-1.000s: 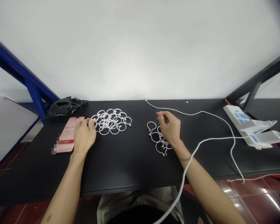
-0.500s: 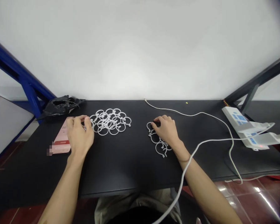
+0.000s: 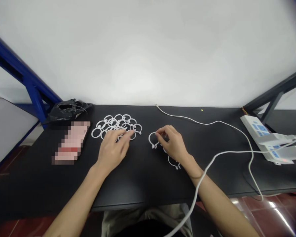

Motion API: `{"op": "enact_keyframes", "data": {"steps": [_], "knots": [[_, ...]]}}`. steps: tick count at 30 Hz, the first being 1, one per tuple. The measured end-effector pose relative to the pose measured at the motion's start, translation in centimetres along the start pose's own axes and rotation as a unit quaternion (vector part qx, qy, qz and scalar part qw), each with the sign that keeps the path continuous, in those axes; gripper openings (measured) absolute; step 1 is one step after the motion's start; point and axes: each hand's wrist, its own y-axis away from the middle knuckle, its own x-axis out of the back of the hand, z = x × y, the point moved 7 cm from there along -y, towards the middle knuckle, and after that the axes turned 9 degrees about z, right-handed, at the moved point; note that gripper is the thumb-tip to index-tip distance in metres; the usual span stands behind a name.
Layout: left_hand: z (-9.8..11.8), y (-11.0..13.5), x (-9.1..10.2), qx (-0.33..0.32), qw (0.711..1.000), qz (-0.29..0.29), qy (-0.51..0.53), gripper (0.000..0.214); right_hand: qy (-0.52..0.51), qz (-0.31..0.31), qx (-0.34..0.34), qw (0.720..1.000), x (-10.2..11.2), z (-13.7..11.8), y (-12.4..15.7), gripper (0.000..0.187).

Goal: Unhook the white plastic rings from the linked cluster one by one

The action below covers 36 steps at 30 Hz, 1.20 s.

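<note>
White plastic shower curtain rings (image 3: pixel 96 133), thin loops with small knobbed ends, lie overlapped in a pile on the black table (image 3: pixel 138 177). My left hand (image 3: pixel 113 148) is over the near side of that pile, its thumb and fingers apart, with nothing visible between them. Part of the pile is hidden beneath it. My right hand (image 3: pixel 172 141) pinches a white shower curtain ring (image 3: pixel 150 139) by its right edge, the knobbed gap facing towards me. Under and beside this hand lie more rings (image 3: pixel 172 162), partly covered by the palm and wrist.
A blurred pink phone (image 3: pixel 70 140) lies at the left, near a crumpled black plastic bag (image 3: pixel 64 110). On the right is a white power strip (image 3: pixel 258 131) with plugged-in adapters. A white cable (image 3: pixel 222 153) crosses over my right forearm.
My left hand has moved right, from beside the phone to the near side of the pile. My right hand now has a ring sticking out at its fingertips, turned gap towards me.
</note>
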Motion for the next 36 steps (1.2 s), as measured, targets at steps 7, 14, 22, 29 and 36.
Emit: {"op": "enact_keyframes", "data": {"steps": [7, 14, 22, 29, 36], "knots": [[4.2, 0.4, -1.3, -0.135, 0.99, -0.038, 0.026, 0.037, -0.071, -0.068, 0.036, 0.995, -1.5, -2.0, 0.7, 0.008], [4.1, -0.1, -0.7, -0.095, 0.993, -0.009, 0.068, 0.01, -0.119, -0.071, 0.016, 0.99, -1.1, -2.6, 0.9, 0.02], [3.5, -0.1, -1.2, -0.055, 0.993, -0.021, 0.105, 0.003, -0.149, -0.081, 0.033, 0.985, -1.6, -2.9, 1.7, 0.024], [3.6, 0.2, -1.7, -0.065, 0.99, -0.047, 0.114, 0.007, -0.155, -0.076, 0.06, 0.983, -1.7, -3.4, 1.8, 0.022], [3.4, 0.3, -2.0, -0.046, 0.991, -0.063, 0.111, 0.023, -0.185, -0.055, 0.077, 0.978, -1.1, -3.9, 1.3, 0.006]]}}
